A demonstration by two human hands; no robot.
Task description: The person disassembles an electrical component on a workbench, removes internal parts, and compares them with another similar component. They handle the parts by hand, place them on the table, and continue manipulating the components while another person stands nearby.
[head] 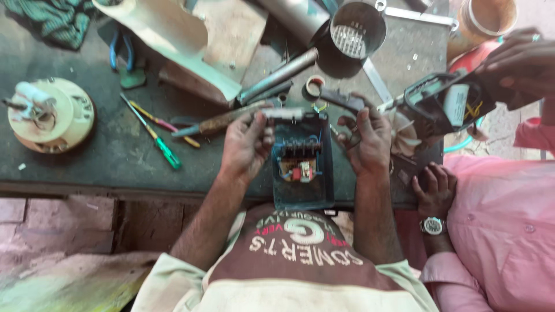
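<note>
A dark blue open electrical box [321, 179] with wiring and a small component inside rests at the near edge of the workbench [104, 167], between my hands. My left hand [245, 147] grips its left side, thumb near the top rim. My right hand [365, 141] holds the right side, fingers also on a black cable [338, 99]. Whether the right hand pinches a small tool is unclear.
A person in a pink shirt [503, 219] stands at right, one hand [436, 188] on the bench, the other [520, 63] holding a dark motor assembly [439, 104]. Screwdrivers [159, 141], a rusty hammer [225, 120], blue pliers [121, 55], a round cream part [49, 115] and a metal cup [357, 29] lie around.
</note>
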